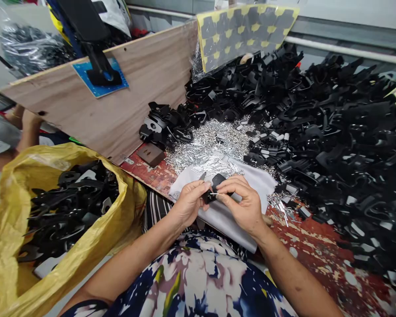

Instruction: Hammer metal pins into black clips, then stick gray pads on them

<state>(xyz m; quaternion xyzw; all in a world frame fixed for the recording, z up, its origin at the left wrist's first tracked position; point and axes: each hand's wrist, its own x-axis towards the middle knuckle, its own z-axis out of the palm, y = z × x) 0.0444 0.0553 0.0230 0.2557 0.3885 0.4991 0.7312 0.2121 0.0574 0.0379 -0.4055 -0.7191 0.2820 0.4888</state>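
My left hand (190,200) is closed on a small black plastic part (218,180), held over a grey cloth (247,222) at the table's near edge. Between the thumb and fingers of my right hand (242,202) is a thin silver metal pin (215,193), its end touching the black part. My fingers cover much of the part, so its full shape is hidden. Just beyond my hands lies a heap of shiny metal pins (214,141), some of them resting on the cloth.
Black plastic parts (317,119) are piled high across the right side. A yellow sack (130,207) of similar parts stands at my left. Behind it runs a wooden board (145,70). A brown block (151,155) sits on the worn red tabletop (303,246). Another person's arm (29,127) shows far left.
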